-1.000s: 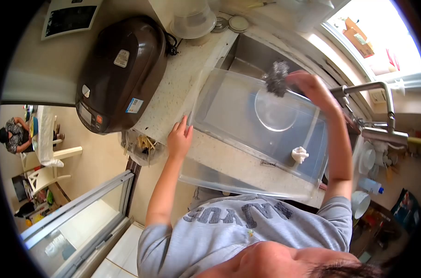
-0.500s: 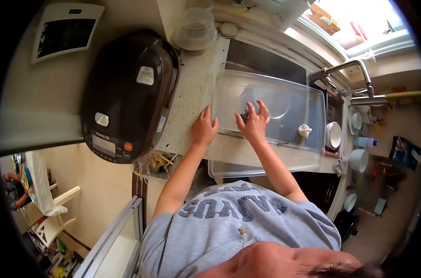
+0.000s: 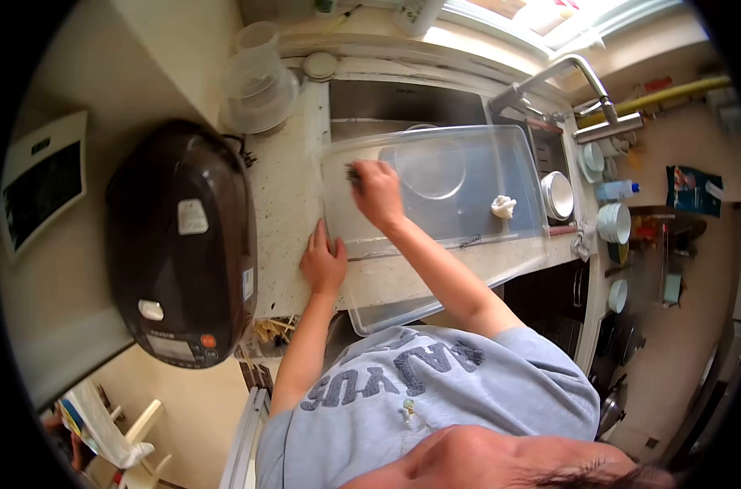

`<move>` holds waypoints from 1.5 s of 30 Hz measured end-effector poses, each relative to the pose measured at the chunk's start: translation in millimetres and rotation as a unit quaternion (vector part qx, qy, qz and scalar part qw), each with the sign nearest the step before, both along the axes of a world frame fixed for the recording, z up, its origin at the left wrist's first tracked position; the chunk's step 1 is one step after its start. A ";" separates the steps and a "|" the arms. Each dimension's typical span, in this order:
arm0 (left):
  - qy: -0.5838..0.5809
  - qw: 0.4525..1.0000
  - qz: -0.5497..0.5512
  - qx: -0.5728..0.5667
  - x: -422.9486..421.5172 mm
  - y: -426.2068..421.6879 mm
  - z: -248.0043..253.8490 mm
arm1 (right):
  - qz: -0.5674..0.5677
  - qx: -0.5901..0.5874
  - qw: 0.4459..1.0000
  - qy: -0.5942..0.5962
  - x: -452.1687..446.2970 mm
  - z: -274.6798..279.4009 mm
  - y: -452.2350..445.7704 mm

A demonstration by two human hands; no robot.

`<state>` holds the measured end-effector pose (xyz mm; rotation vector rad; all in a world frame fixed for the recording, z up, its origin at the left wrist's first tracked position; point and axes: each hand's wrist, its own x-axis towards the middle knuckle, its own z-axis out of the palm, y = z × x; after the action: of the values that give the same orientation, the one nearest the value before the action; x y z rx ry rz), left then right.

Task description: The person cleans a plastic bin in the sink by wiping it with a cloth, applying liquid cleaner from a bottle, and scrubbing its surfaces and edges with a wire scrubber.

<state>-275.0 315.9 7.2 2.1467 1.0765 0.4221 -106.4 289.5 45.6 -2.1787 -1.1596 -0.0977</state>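
Observation:
A large, clear plastic bin or lid point(image 3: 501, 155) lies across the sink and counter, its near edge overhanging the front; which of the two it is I cannot tell. My right hand point(image 3: 378, 196) is closed around a dark, wiry scrubber point(image 3: 353, 174), pressed against the plastic's left part. Most of the scrubber is hidden by the fingers. My left hand point(image 3: 323, 267) rests on the counter at the plastic's left edge, fingers outstretched and holding nothing. A crumpled white wad point(image 3: 503, 206) sits on the plastic's right side.
A dark rice cooker point(image 3: 183, 244) stands on the left. Clear plastic tubs point(image 3: 260, 90) are behind it. The sink point(image 3: 403, 102) lies beyond the plastic, with a faucet point(image 3: 586, 90) at the right. White bowls point(image 3: 558, 196) stand beside the plastic's right end.
My right hand has moved left across the plastic and closed on the scrubber, which was under spread fingers before. My left hand still lies at the edge. The camera view has turned.

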 end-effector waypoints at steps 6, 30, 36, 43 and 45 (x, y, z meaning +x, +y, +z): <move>-0.019 0.999 0.005 0.028 0.6 -0.8 -5.1 | 0.117 -0.043 0.992 -0.033 15.2 -30.6 35.2; -0.025 1.000 -0.002 -0.006 -0.2 0.3 -6.8 | -0.120 -0.114 0.964 -0.207 41.6 -50.0 24.4; -0.033 0.999 -0.007 0.007 -0.5 1.2 -7.0 | -0.153 -0.017 0.978 -0.140 140.3 -59.1 -65.2; -0.030 0.999 -0.024 0.025 -1.4 2.7 -8.2 | -0.097 0.013 0.994 -0.055 47.5 -52.5 17.8; -0.045 0.998 -0.013 0.033 -0.7 1.2 -7.6 | -0.008 -0.001 1.000 0.006 3.4 -42.4 65.0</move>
<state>-275.7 317.2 -0.4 2.1746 0.9969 0.5448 -103.0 354.4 3.3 -2.1875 -1.1348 -0.0898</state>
